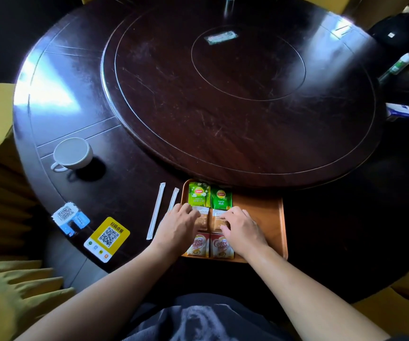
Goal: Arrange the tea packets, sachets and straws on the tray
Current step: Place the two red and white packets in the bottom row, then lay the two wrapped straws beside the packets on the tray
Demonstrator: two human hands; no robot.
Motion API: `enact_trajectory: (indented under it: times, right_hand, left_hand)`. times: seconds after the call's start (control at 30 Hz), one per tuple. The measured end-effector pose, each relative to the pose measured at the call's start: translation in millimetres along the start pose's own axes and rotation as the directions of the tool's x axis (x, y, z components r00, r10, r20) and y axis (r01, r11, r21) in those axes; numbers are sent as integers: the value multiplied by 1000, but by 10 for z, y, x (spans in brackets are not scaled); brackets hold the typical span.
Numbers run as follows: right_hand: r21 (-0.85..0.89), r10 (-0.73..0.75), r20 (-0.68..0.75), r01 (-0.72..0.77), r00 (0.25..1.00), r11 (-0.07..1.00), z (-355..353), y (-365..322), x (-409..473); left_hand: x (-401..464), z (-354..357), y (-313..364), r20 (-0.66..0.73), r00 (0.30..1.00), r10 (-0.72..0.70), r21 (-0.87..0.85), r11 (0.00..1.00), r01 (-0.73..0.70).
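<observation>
We see a brown tray (270,217) at the near edge of a dark round table (115,193), partly under the raised turntable (235,94). On its left half sit six packets in two columns: two green Lipton tea packets (199,194) (221,198) at the far end, two brown sugar sachets (203,219) (217,219) in the middle, two Coffee mate sachets (198,245) (221,246) nearest us. Left hand (177,223) lies flat, fingers spread, tips on the left sugar sachet, not clamped on anything. Right hand (242,228) likewise flat with fingertips pressing the right sugar sachet, fingers loosely apart, no pinch that we can make out. Right half of tray bare. Two paper-wrapped straws (156,210) (173,199) lie on the table just left of the tray, roughly parallel; the nearer one partly hidden by the left hand. Further left: a white cup (73,153), a yellow QR card (107,238), a blue-white QR card (69,217)
</observation>
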State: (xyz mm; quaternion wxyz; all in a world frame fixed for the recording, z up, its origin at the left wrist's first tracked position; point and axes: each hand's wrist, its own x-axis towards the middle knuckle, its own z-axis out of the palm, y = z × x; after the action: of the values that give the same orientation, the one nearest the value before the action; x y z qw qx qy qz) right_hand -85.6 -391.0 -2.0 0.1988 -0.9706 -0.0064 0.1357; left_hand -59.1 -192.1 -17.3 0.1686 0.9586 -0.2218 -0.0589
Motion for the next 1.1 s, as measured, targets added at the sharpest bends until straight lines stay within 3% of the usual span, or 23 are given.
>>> enact_trajectory:
  times: [0.17,0.37,0.6,0.7,0.9,1.1]
  right_hand:
    - [39,20,12,-21,1000,999,-52,-206,77]
    - [52,-77,84,73,993,996,-18,-704,243]
    - [-163,-256,218,294,942,942,179,-1186,458]
    - [-340,-344,252,416,905,844,293,-1288,553]
    - [-536,-437,354,562,827,630,323,-1429,691]
    - [-604,-490,383,614,783,509,409,-1405,796]
  left_hand:
    - [-113,-231,-273,-30,962,-273,-122,956,268]
    - [-249,-363,-736,28,869,-494,-107,863,494]
    - [-302,-332,-893,111,875,-471,-100,871,482]
    - [-293,-312,-894,107,893,-438,-74,892,446]
    - [-287,-254,-898,110,892,-439,-106,887,450]
    - [-274,-276,-892,118,868,-483,-165,852,497]
